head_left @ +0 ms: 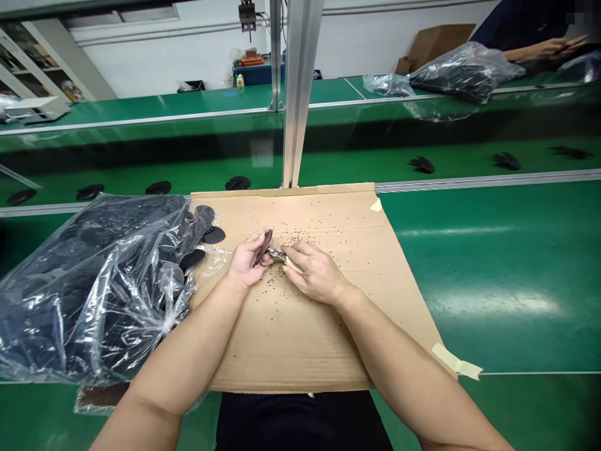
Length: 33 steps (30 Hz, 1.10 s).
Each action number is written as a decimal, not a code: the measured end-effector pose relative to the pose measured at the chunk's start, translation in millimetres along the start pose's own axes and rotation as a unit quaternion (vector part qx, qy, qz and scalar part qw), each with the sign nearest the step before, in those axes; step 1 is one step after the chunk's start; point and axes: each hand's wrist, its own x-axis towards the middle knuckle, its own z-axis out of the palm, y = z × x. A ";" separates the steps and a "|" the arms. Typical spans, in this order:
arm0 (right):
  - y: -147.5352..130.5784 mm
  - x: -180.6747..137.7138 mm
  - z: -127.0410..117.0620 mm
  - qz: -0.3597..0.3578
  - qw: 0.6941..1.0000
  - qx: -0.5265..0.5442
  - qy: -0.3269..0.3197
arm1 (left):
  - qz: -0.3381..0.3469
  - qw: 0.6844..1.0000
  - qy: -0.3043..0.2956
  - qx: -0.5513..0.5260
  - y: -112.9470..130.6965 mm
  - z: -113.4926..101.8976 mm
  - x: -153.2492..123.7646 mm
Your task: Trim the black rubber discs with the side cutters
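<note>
Between the thumb and fingers of my left hand (246, 260) is a black disc (263, 248), tilted on its edge. My right hand (319, 272) is closed around a pair of cutting pliers (278, 254) with pale handles. The metal jaws meet the disc's right side; whether they are closed on it I cannot tell. Under both hands lies a cardboard sheet (291, 351), strewn with many tiny black scraps (300, 237). Left of my left hand, more black discs (214, 235) spill from the mouth of a clear plastic bag (94, 288).
Black parts (238, 183) sit spaced along a green belt (347, 156) behind the cardboard. A metal post (300, 94) rises at its back edge. Across the belt, a co-worker's hands (549, 49) are near another plastic bag (464, 70). Tape (456, 362) holds the cardboard's right corner.
</note>
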 end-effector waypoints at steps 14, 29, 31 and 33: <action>4.8 -0.1 -7.5 -0.018 0.998 -0.042 -0.047 | 0.016 0.999 0.011 0.030 -5.3 0.4 0.7; 13.6 -2.8 1.0 0.120 0.980 0.125 0.096 | -0.020 0.996 -0.067 -0.063 -2.1 -3.5 0.8; 20.0 -2.3 2.5 0.169 0.953 0.205 0.143 | -0.024 0.995 -0.070 -0.074 -0.5 -3.3 -1.6; 25.0 -0.2 2.8 0.215 0.907 0.326 0.156 | -0.023 0.994 -0.073 -0.084 0.5 -4.0 -3.4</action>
